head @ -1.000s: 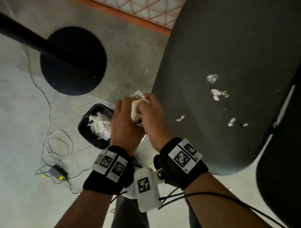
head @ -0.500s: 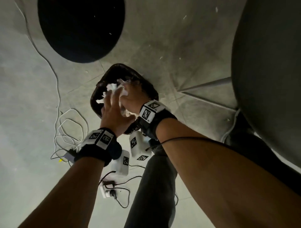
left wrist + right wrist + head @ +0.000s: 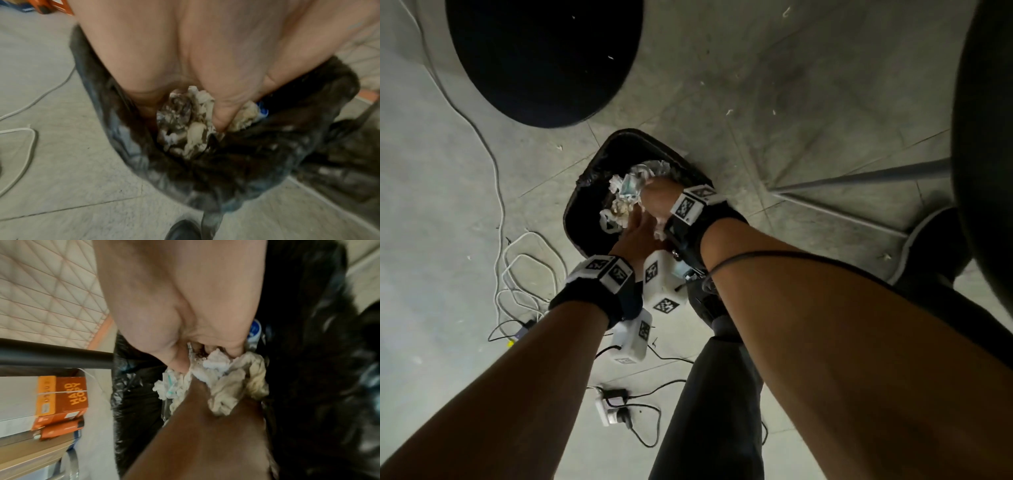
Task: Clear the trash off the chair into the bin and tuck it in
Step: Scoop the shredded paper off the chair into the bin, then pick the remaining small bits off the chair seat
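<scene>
In the right wrist view, an orange box (image 3: 71, 395) carries the words "HARD COPY" in large pale-orange letters, printed sideways. Small digits on its lighter orange strip are too blurred to read.

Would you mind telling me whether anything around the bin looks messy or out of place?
Small white paper scraps lie scattered on the floor beyond the bin, outside it. The bin is heaped with crumpled tissue near rim level.
</scene>
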{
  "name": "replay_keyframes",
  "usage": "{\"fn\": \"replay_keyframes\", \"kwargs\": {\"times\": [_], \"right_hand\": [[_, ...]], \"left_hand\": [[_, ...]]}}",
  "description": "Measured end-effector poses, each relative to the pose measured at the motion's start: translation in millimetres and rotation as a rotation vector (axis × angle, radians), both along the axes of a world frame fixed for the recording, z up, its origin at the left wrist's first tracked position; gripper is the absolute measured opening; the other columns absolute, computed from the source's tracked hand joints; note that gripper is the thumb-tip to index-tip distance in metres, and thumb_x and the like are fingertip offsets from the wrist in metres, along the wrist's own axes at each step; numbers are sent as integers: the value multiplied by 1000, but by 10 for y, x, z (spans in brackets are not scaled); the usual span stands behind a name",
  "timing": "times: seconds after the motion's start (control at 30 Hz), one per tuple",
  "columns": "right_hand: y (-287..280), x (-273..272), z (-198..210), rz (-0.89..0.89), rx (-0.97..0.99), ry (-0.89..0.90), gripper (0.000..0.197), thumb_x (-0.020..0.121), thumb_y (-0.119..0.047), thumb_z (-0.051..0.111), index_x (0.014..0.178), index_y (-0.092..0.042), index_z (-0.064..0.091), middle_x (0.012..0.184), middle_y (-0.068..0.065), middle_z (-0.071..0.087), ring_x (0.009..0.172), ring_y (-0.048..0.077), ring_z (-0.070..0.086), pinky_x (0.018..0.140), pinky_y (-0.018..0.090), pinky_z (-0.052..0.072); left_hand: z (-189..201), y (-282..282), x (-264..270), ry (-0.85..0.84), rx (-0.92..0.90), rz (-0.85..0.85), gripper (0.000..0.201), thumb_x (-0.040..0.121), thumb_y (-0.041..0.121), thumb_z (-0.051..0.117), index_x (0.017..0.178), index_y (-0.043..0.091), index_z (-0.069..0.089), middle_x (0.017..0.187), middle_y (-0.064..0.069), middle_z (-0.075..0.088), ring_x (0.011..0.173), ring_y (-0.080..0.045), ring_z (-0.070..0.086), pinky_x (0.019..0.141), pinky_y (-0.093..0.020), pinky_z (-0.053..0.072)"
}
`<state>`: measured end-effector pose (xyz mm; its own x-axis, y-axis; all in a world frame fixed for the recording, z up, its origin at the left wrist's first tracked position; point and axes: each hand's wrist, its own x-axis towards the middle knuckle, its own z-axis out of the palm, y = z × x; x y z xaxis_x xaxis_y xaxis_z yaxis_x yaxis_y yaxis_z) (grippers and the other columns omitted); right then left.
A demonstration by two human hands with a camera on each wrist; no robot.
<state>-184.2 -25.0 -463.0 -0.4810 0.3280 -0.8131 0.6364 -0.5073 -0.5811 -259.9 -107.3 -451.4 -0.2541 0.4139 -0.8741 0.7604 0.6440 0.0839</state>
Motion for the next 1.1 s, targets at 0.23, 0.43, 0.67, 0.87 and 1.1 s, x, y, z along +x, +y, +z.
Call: {"fn": "replay_keyframes", "kwargs": {"times": [0.23, 0.43, 0.67, 0.87, 1.1], "right_hand": [[61, 397, 669, -53, 62, 110, 51, 92, 0, 41, 142, -11, 47, 150, 12, 45, 137, 25, 44, 112, 32, 36], [-8, 1036, 1649, -282, -46, 198, 54, 87, 5, 39, 134, -14, 57, 130, 11, 60, 51, -14, 54, 49, 2, 39], [271, 2637, 2805, -739, 40, 224, 29, 83, 0, 51, 102, -16, 64, 88, -3, 64, 66, 3, 58, 57, 14, 44], [531, 4136, 3028, -1075, 170, -119, 19, 94, -3, 51, 91, -17, 64, 80, 0, 60, 59, 12, 54, 57, 20, 47], [371, 4673, 2907, -1181, -131, -130, 22, 101, -13, 42, 89, -17, 61, 74, 1, 56, 54, 11, 54, 49, 18, 46]], "left_hand": [[786, -68, -12, 26, 255, -21, 64, 92, 16, 50, 146, 40, 27, 162, 4, 11, 143, -25, 31, 112, -39, 31], [1773, -37, 274, 22, 540, 183, 38, 91, 10, 51, 121, 32, 61, 126, 2, 64, 112, -21, 63, 92, -19, 45], [2695, 815, 1818, -292, 622, 149, 21, 89, 12, 60, 105, 23, 66, 93, 6, 68, 78, 1, 64, 67, 0, 44], [2675, 1278, 3044, -225, 540, -121, 26, 84, 24, 62, 110, 28, 61, 108, 1, 59, 89, -18, 63, 90, -35, 50], [2713, 1467, 3467, 28, 425, -332, 22, 92, 19, 49, 106, 17, 65, 112, -11, 63, 101, -33, 61, 85, -39, 47]]}}
